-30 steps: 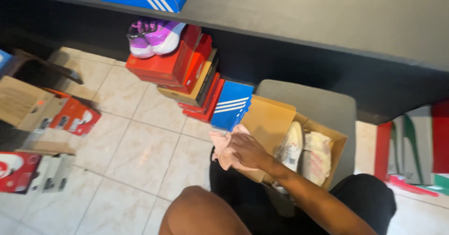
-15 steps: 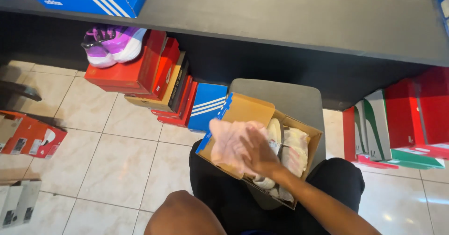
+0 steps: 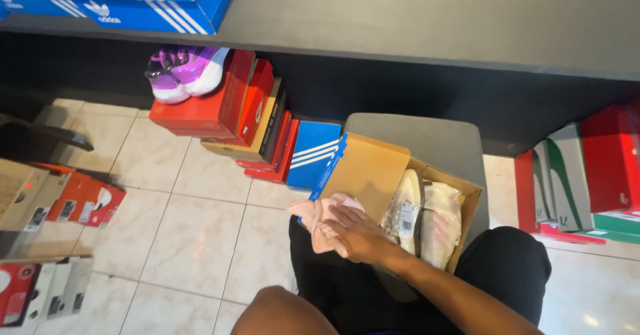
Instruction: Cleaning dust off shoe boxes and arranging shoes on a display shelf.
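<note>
Pale floor tiles (image 3: pixel 200 228) run under a dark shelf, and we sit at a grey stool (image 3: pixel 427 135) with an open cardboard shoebox (image 3: pixel 370 168) resting on it. Half a second ago the pink tissue paper (image 3: pixel 317 218) lay spread over the box's contents; now it is bunched at the box's near left edge, so the work of uncovering looks done. Our right hand (image 3: pixel 357 235) has its fingers curled shut over that paper, pressing it into a wad just beyond the knuckles; the left hand is out of sight. Just right of the hand two pale shoes (image 3: pixel 427 215) lie side by side in the box, each in clear wrapping. Farther ahead and left of the hand, one blue striped box (image 3: pixel 313 152) leans against a row of red boxes (image 3: pixel 220 98), too closely overlapped to count. Two purple sneakers (image 3: pixel 183 72) sit on top.
</note>
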